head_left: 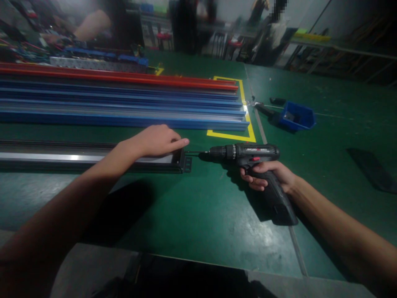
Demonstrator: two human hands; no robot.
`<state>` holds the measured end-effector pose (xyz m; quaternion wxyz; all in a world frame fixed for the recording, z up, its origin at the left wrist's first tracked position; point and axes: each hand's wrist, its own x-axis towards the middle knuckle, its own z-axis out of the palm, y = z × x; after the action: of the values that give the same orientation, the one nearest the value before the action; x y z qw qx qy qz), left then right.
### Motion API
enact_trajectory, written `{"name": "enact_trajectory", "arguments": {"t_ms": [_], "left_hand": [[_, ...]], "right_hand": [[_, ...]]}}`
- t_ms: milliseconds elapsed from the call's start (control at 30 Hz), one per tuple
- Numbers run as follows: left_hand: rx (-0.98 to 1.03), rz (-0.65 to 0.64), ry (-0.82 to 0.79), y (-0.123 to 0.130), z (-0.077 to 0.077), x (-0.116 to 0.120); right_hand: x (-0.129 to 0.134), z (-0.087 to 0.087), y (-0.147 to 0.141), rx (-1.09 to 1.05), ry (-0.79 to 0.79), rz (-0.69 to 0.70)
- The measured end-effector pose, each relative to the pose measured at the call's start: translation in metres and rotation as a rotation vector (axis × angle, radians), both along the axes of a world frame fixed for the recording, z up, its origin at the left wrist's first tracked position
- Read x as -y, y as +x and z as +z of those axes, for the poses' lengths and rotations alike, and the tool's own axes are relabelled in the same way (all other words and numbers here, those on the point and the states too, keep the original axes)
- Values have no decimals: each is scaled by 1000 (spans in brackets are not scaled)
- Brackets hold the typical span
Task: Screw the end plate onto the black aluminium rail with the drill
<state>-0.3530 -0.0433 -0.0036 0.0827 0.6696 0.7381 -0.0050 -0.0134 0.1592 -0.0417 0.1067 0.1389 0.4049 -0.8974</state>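
Observation:
My right hand (263,174) is wrapped round the grip of a black cordless drill (254,152) with a red switch. Its long thin bit (195,152) points left and reaches the end cap (179,161) of a long black profile (149,167) with a pale silver strip. Whether the tip sits in a screw is too small to tell. Over the profile's right end lies my left hand (151,140), holding it from above, thumb stretched towards the end cap, other fingers bent over the far side and partly hidden. A small slotted bracket (187,164) sticks out from the end.
Blue profiles (186,118) and red profiles (186,80) lie behind, ending inside yellow tape marking (231,135). A blue bin (297,116) stands at the right behind the drill, a dark flat object (372,167) further right. Another person's arm (93,22) is at back left.

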Motion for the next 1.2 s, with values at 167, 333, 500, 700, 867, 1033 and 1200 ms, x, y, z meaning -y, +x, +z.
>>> {"name": "enact_trajectory", "arguments": {"t_ms": [167, 333, 500, 700, 867, 1033, 1200], "left_hand": [[9, 5, -4, 0, 0, 0], [9, 0, -5, 1, 1, -1], [-11, 3, -16, 4, 3, -1], [-8, 2, -8, 3, 3, 0], [0, 4, -5, 3, 3, 0], [3, 3, -4, 3, 3, 0], [10, 13, -4, 4, 3, 0]], "right_hand": [[0, 0, 0, 7, -2, 3], [-1, -1, 0, -9, -5, 10], [-1, -1, -1, -18, -5, 14], [0, -1, 0, -25, -11, 7], [0, -1, 0, -26, -16, 9], [0, 0, 0, -17, -18, 3], [-1, 0, 0, -12, -25, 10]]}}
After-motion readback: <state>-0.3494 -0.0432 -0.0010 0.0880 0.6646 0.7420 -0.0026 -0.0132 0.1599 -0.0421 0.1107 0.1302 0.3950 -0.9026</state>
